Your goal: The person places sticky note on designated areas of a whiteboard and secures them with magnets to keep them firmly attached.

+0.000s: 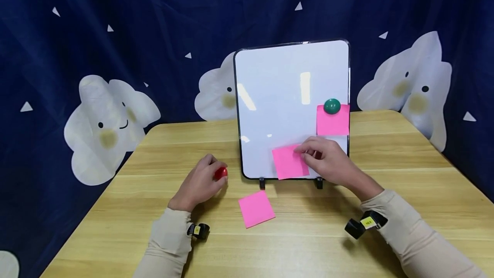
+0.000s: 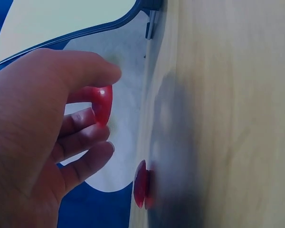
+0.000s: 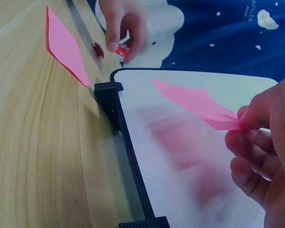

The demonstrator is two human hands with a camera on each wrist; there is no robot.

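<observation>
My right hand [image 1: 332,161] pinches a pink sticky note [image 1: 288,163] by its edge, in front of the lower part of the whiteboard [image 1: 270,93]. In the right wrist view the note [image 3: 192,102] tilts away from the fingertips, with its reflection on the board. Left of the board, my left hand [image 1: 197,183] holds a round red magnet [image 2: 103,104] between thumb and finger, just above the table. A second red magnet [image 2: 140,184] lies on the tabletop below that hand. On the board's right edge, a green magnet [image 1: 332,106] holds another pink note [image 1: 333,124].
A pink sticky note pad [image 1: 256,209] lies on the wooden table [image 1: 293,248] in front of the board. Small black feet [image 1: 262,183] prop the board upright. Behind the table hangs a dark blue curtain [image 1: 154,33] with cloud prints.
</observation>
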